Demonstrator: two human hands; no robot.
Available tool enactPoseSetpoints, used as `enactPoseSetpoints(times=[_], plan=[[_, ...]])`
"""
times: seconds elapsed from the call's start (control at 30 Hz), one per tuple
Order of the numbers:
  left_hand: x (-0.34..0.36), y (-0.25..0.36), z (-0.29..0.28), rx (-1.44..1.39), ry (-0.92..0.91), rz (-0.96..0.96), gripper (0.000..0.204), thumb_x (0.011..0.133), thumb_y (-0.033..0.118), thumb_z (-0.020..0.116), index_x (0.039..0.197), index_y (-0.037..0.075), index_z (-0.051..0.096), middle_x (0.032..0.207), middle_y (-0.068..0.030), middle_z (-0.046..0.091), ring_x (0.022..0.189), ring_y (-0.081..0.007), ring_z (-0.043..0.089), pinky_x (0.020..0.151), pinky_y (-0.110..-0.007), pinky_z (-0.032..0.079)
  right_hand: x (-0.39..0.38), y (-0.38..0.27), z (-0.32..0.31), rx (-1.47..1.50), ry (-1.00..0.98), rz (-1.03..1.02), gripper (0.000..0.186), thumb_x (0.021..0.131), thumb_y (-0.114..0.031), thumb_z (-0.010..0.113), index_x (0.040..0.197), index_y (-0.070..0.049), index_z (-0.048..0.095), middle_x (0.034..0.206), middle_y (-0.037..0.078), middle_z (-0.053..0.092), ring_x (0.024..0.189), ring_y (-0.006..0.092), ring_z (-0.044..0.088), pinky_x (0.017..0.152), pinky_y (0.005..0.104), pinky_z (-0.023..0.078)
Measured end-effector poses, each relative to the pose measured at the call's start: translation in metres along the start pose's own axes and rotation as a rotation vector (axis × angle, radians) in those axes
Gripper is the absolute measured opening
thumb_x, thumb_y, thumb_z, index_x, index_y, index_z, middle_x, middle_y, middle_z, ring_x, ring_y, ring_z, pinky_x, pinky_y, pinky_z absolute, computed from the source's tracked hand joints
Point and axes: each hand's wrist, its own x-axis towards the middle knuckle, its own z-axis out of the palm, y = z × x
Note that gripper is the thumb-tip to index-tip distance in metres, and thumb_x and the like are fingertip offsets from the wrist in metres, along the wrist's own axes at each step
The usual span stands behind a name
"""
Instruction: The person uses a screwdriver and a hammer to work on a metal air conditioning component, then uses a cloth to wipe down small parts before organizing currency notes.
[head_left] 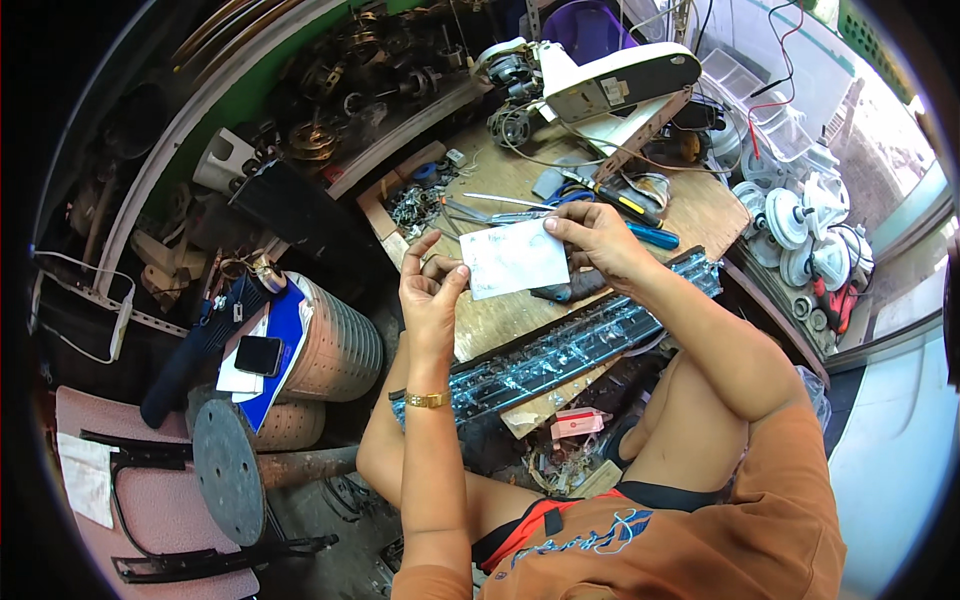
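Observation:
A small white sheet of paper (515, 262) with faint writing is held up over the front of the wooden workbench. My left hand (428, 285) pinches its left edge between thumb and fingers. On the upper right corner, the thumb and fingers of my right hand (595, 238) are closed. Behind the paper a dark tool (572, 288) lies partly hidden on the bench (480, 335). Just beyond my right hand are a yellow-and-black screwdriver (632, 205) and a blue-handled tool (655, 236). A long dark strip wrapped in clear plastic (555, 350) stretches between my arms along the bench's front edge.
A white appliance with an exposed motor (620, 82) lies at the back. Small screws (420, 208) are heaped at the bench's left. White plastic parts (800, 225) crowd the right. A phone (259, 355) rests on a blue folder atop a metal drum (335, 345) at left.

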Motion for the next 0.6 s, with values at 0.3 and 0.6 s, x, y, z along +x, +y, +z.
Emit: enactPoseSetpoints(times=[0.3, 0.6], plan=[[0.0008, -0.0025, 0.0021, 0.018, -0.011, -0.002, 0.057, 0.094, -0.003, 0.073, 0.145, 0.002, 0.049, 0.096, 0.0003, 0.068, 0.087, -0.0094, 0.069, 0.079, -0.024, 0.059, 0.0002, 0.0001, -0.0066, -0.013, -0.005, -0.022, 0.028, 0.100, -0.024, 0.075, 0.113, 0.000, 0.073, 0.093, 0.004, 0.073, 0.074, 0.0101, 0.069, 0.055, 0.0259, 0.055], [-0.0021, 0.0011, 0.0008, 0.019, -0.015, -0.003, 0.057, 0.093, -0.003, 0.074, 0.144, 0.003, 0.050, 0.094, 0.0011, 0.070, 0.085, -0.0077, 0.069, 0.077, -0.022, 0.057, -0.0029, -0.0022, -0.0025, -0.019, -0.003, -0.012, 0.028, 0.099, -0.025, 0.075, 0.113, 0.000, 0.073, 0.094, 0.004, 0.073, 0.075, 0.0103, 0.069, 0.056, 0.0265, 0.056]])
